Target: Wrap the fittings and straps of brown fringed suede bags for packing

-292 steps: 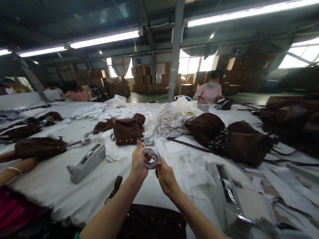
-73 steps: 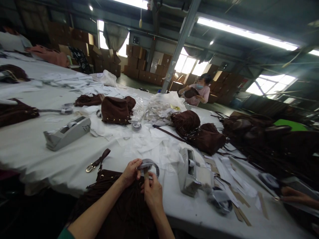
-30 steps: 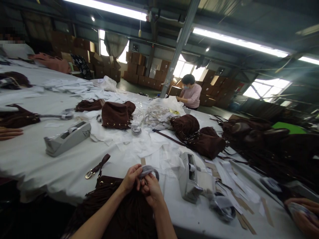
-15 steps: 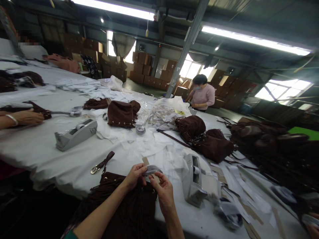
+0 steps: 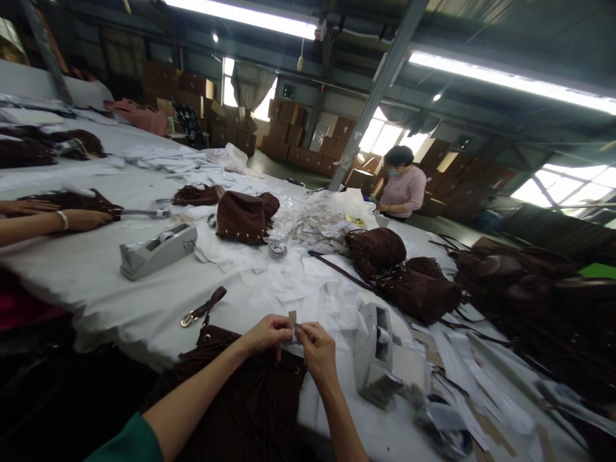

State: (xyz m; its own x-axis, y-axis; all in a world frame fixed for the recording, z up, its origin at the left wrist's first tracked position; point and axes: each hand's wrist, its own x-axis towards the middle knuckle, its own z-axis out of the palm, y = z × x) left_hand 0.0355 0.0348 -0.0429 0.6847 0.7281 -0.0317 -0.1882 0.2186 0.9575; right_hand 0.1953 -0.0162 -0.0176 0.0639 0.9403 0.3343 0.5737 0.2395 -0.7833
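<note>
Covering most of the lower view, the white-draped table (image 5: 144, 314) carries a dark brown fringed bag (image 5: 260, 404) at its near edge, under both forearms. Farther back sits a clear plastic bag (image 5: 320, 221) of pale strips; its yellow label (image 5: 355, 220) bears print too small to read. Dark strokes, perhaps handwritten, mark the grey tape dispenser (image 5: 156, 256) at left (I cannot make out the characters). The left hand (image 5: 265, 335) and right hand (image 5: 318, 348) meet above the bag's eyeleted rim, their fingertips pinching a small tan card strip (image 5: 292, 317), which stands nearly upright between them. Half a second ago a grey-wrapped coil showed between the hands and the card appeared in two places; now just one tan end rises above the fingers, and the coil cannot be made out.
</note>
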